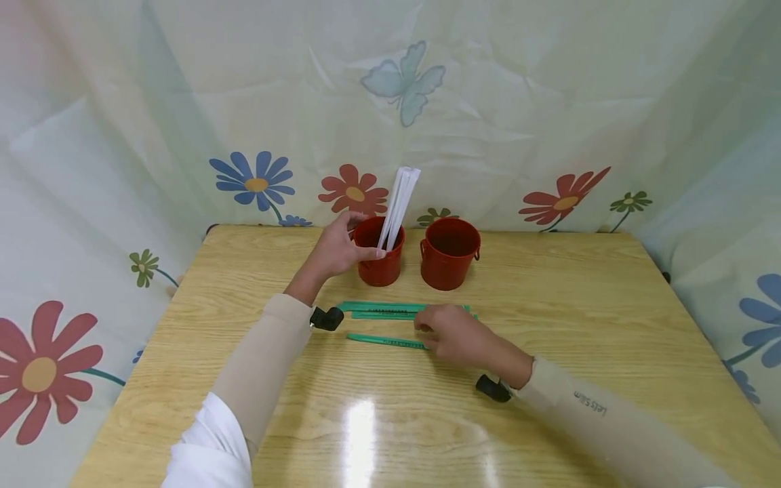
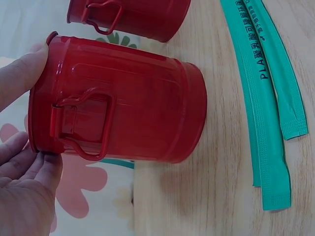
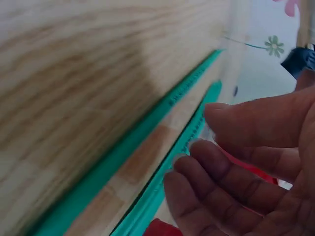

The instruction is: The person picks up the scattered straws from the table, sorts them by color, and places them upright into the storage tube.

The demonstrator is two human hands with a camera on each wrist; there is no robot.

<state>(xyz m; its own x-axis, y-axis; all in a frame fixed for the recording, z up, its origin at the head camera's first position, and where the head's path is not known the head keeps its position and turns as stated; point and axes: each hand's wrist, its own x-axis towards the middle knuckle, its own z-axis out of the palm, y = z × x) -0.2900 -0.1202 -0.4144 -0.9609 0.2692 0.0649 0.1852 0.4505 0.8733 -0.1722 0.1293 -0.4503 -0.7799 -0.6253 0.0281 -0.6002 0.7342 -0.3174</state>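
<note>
My left hand (image 1: 337,249) grips the rim of the left red bucket (image 2: 128,105), thumb on one side and fingers on the other. Several long white paper-wrapped sticks (image 1: 399,203) lean upright inside that bucket. Over the table, my right hand (image 1: 460,337) hovers with loosely bent fingers and nothing between them. Right below it lie long green-wrapped sticks printed with dark lettering: a close group (image 1: 384,308) farther back and a single green packet (image 1: 384,340) nearer. In the right wrist view, the fingertips (image 3: 183,162) overlap the back group.
A second red bucket (image 1: 444,271) with side handles stands just right of the first. The wooden table (image 1: 549,305) meets a flower-printed cloth (image 1: 488,122) at its back edge. Cloth also hangs on both sides.
</note>
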